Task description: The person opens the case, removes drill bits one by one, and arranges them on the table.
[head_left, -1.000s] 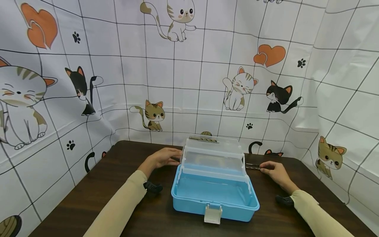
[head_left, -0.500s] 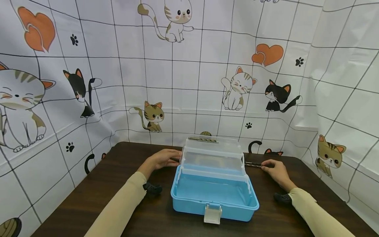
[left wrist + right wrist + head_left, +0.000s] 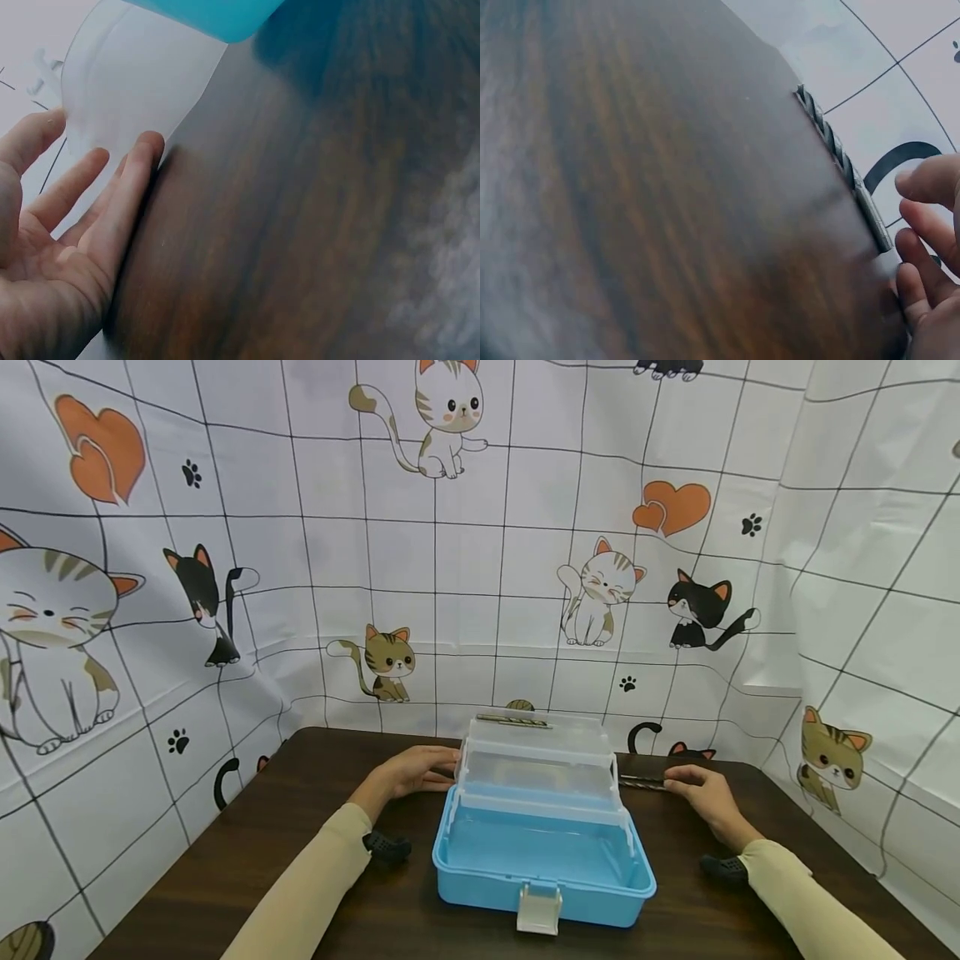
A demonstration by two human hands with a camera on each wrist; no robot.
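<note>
A light blue box stands on the dark table, its clear lid swung up and back. My left hand is at the lid's left side with fingers extended; in the left wrist view the fingertips meet or nearly meet the clear plastic. To the right of the box a grey twist drill bit lies along the table's far part. My right hand is at its plain shank end. In the right wrist view a small gap separates that shank from my loosely bent fingers.
A gold-coloured drill bit shows at the lid's upper edge; I cannot tell whether it lies on the lid or behind it. A white latch hangs at the box front. Cat-printed cloth encloses the table's back and sides.
The head view has tilted slightly upward. My right hand has shifted a little to the right, near the drill bit's end. The left hand and the box stay put.
</note>
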